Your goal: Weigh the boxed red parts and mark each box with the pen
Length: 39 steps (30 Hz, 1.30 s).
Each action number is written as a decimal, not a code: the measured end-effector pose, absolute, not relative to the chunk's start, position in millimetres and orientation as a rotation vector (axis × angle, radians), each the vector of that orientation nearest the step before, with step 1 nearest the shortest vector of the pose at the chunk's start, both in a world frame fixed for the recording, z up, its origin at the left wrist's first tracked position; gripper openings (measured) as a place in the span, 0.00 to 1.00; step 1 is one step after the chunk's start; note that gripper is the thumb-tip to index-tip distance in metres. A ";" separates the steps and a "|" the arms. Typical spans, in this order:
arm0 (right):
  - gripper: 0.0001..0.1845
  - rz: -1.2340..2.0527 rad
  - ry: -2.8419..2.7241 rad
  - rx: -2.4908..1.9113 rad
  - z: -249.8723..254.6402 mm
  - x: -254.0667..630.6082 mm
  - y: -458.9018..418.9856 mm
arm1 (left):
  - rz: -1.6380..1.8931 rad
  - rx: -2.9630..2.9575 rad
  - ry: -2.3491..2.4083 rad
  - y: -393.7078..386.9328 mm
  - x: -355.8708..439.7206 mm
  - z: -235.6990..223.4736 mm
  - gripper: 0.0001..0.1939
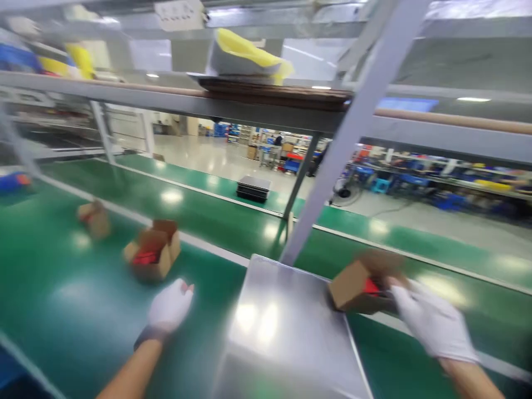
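Observation:
My right hand (pixel 434 321), in a white glove, grips the side of an open cardboard box (pixel 349 285) with a red item (pixel 371 287) inside. The box is tilted over the right edge of a shiny metal plate (pixel 286 316); motion blurs it. My left hand (pixel 170 305), also gloved with bare fingertips, hovers above the green belt with its fingers curled in and nothing visible in them. Just beyond it stands another open cardboard box (pixel 160 255) with red contents. A smaller, blurred cardboard box (pixel 95 219) sits farther left.
A slanted metal post (pixel 332 149) rises behind the plate to an overhead shelf bearing flat brown sheets (pixel 278 93) and a yellow-edged bag (pixel 249 55). Dark stacked trays (pixel 253 188) lie on the far green belt (pixel 199 194). A blue object (pixel 14 181) is at far left.

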State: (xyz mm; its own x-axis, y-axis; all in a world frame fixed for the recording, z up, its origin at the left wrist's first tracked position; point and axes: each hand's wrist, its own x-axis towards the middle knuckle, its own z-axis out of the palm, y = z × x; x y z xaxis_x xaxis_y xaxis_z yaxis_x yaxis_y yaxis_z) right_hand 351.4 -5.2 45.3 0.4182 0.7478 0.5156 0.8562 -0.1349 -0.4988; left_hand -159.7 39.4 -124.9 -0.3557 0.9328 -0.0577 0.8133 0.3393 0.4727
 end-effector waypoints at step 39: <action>0.20 0.265 -1.043 -1.512 -2.4 261.0 -114.4 | 1.130 1.572 1.605 -28.0 -59.1 -44.1 0.21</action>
